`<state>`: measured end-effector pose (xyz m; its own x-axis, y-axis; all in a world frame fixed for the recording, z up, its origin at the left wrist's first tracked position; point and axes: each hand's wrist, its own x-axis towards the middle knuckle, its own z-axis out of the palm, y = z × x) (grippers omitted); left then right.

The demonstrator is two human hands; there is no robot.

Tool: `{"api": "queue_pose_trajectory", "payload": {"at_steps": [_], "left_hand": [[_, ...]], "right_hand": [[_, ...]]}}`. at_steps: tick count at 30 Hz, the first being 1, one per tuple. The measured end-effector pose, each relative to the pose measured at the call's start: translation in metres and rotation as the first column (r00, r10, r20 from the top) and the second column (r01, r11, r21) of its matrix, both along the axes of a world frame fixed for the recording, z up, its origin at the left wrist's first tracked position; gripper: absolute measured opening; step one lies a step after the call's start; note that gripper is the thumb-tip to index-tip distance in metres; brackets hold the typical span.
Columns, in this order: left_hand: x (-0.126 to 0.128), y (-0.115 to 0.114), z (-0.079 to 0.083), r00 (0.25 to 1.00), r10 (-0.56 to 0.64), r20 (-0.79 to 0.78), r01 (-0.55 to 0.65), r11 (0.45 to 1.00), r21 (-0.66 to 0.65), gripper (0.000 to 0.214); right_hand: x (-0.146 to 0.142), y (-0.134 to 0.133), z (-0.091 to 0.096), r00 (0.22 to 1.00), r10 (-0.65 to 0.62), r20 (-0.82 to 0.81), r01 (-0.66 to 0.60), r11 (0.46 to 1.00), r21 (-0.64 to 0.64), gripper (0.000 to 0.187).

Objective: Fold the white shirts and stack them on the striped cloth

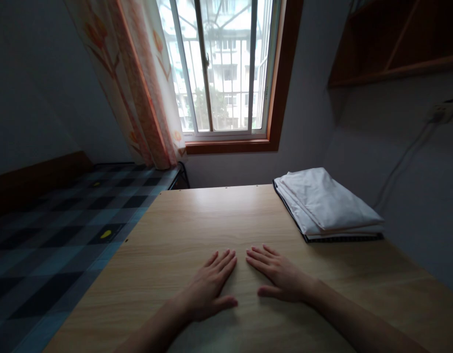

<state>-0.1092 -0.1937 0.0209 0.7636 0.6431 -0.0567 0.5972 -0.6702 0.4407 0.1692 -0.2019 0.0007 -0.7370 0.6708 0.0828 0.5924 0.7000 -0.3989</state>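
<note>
Both palms rest face down on a light wood-grain table (197, 215). My left hand (210, 284) lies flat left of the middle, fingers stretched forward and thumb out to the right. Opposite it, my right hand (280, 277) is also flat, its fingers angled to the left and its thumb apart. A narrow strip of tabletop separates the two hands, and neither holds anything. Beyond my right hand, at the table's right edge, sits a folded white cloth (322, 201) on top of a dark-edged flat piece (344, 239).
To the left is a bed with a blue and black checked cover (61, 245). An orange flowered curtain (138, 88) hangs beside a barred window (226, 73) at the back. A wooden shelf (395, 71) is mounted upper right, above a cable (399, 159) on the wall.
</note>
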Motion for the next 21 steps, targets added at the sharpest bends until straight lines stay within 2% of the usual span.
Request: {"api": "queue_pose_trajectory", "payload": {"at_steps": [2,3,5,6,7,8,10,12,13,14,15,16,18,21], "left_hand": [[0.0,0.002,-0.001,0.966,0.149,0.213,-0.135,0.988,-0.077,0.071],[0.0,0.004,-0.003,0.912,0.253,0.324,-0.215,0.965,-0.15,0.061],[0.0,0.009,-0.006,0.733,0.476,0.486,-0.327,0.873,-0.362,0.047],[0.0,0.012,-0.008,0.627,0.574,0.526,-0.342,0.81,-0.476,0.043],[-0.001,0.014,-0.009,0.526,0.655,0.543,-0.33,0.745,-0.579,0.041],[-0.001,0.017,-0.009,0.436,0.718,0.543,-0.301,0.685,-0.663,0.039],[-0.003,0.022,-0.008,0.303,0.798,0.521,-0.234,0.593,-0.771,0.038],[-0.005,0.026,-0.005,0.242,0.837,0.491,-0.188,0.537,-0.822,0.037],[-0.005,0.027,-0.004,0.224,0.847,0.483,-0.169,0.521,-0.837,0.037],[-0.006,0.028,-0.002,0.208,0.852,0.48,-0.148,0.512,-0.846,0.037],[-0.006,0.029,-0.001,0.196,0.855,0.48,-0.126,0.508,-0.852,0.038],[-0.006,0.029,0.0,0.186,0.856,0.482,-0.105,0.505,-0.857,0.038],[-0.005,0.029,-0.001,0.176,0.86,0.479,-0.076,0.497,-0.864,0.04],[-0.003,0.029,-0.004,0.175,0.865,0.47,-0.07,0.488,-0.87,0.04]], "right_hand": [[0.001,-0.001,-0.003,0.996,-0.029,-0.079,0.031,0.999,0.031,0.064],[0.004,0.0,-0.004,0.987,-0.06,-0.149,0.07,0.996,0.059,0.055],[0.014,0.005,-0.004,0.934,-0.14,-0.329,0.202,0.966,0.164,0.038],[0.023,0.01,-0.001,0.89,-0.179,-0.42,0.298,0.924,0.238,0.032],[0.035,0.017,0.002,0.839,-0.217,-0.5,0.409,0.856,0.316,0.029],[0.049,0.025,0.006,0.785,-0.259,-0.563,0.525,0.76,0.383,0.027],[0.084,0.043,0.016,0.654,-0.397,-0.644,0.742,0.505,0.442,0.03],[0.123,0.06,0.024,0.465,-0.597,-0.654,0.881,0.242,0.406,0.042],[0.142,0.067,0.027,0.365,-0.699,-0.615,0.915,0.147,0.377,0.049],[0.158,0.072,0.028,0.283,-0.795,-0.537,0.933,0.096,0.348,0.054],[0.172,0.077,0.027,0.224,-0.872,-0.435,0.944,0.083,0.321,0.057],[0.183,0.08,0.025,0.193,-0.926,-0.326,0.95,0.093,0.299,0.055],[0.194,0.086,0.02,0.186,-0.969,-0.16,0.949,0.135,0.283,0.044],[0.194,0.091,0.013,0.207,-0.973,-0.106,0.928,0.16,0.337,0.025]]}}
